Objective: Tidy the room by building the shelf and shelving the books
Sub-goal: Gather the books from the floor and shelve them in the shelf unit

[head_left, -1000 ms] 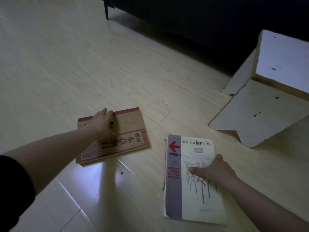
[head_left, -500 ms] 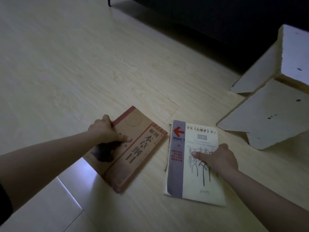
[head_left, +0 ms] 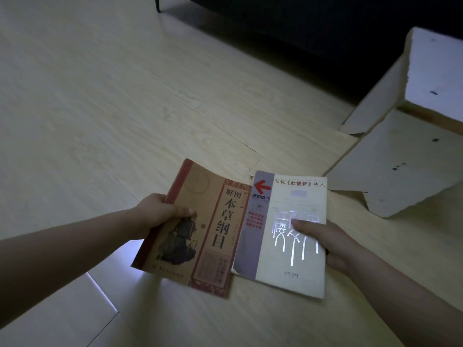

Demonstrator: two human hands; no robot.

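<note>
We take the white shelf boards (head_left: 400, 176) as our mark. They sit on the pale wood floor (head_left: 125, 108) at the right edge of the view. One broad panel lies low with a chipped near corner, and another panel rises above it and runs out of frame. Small dark holes dot their faces.

Left of these boards and nearer to us, we see both books held side by side with their covers facing up. The pale book (head_left: 288, 246) is the closer of the two to the boards, and its top right corner is just beside the chipped panel. It has a grey strip with a red arrow down its left side and silvery characters across the cover. The right hand (head_left: 335, 244) grips it by the right edge, with the thumb pressed on the cover and the fingers curled out of sight beneath.

The brown book (head_left: 200, 234) lies on the far side of the pale book from the boards. It has a red spine and a column of large dark characters. The left hand (head_left: 155, 216) clasps its spine edge, thumb across the cover and fingers hidden behind. The inner edges of the two books meet or nearly meet. In this dim light we cannot say whether one overlaps the other.

Both books seem raised off the floor, and a bright patch of reflected light shows on the planks below the brown one.

Beyond the boards, along the top of the view, stands dark furniture (head_left: 325, 26). A thin black leg (head_left: 157, 3) is at its left end.
</note>
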